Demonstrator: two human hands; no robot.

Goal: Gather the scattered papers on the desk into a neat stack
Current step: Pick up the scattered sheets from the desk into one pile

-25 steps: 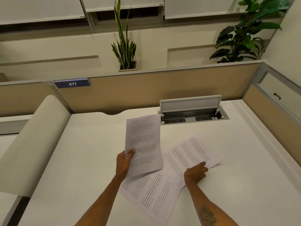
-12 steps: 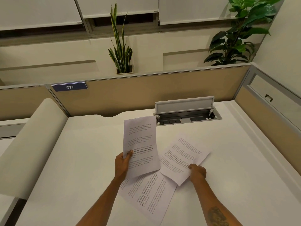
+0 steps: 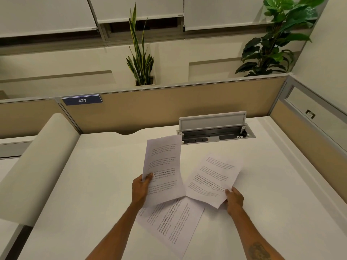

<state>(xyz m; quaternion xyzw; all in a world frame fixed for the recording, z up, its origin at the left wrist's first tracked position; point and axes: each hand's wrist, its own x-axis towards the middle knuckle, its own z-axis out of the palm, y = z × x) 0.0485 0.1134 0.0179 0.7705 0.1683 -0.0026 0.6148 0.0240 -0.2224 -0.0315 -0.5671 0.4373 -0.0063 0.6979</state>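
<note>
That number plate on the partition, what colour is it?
The rectangular number plate is dark blue with white digits, seen clearly in the head view.

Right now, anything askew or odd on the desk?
The three printed sheets are not squared. The left hand holds one sheet upright, the right hand holds another tilted right, and a third lies diagonal on the desk. The cable hatch lid stands open.

Single head-worn wide-angle view, looking forward and down from the person's own standpoint, close over the white surface (image 3: 105, 184), forearms entering from the bottom edge, partition (image 3: 169, 107) and wall beyond, edges bowed.
</note>
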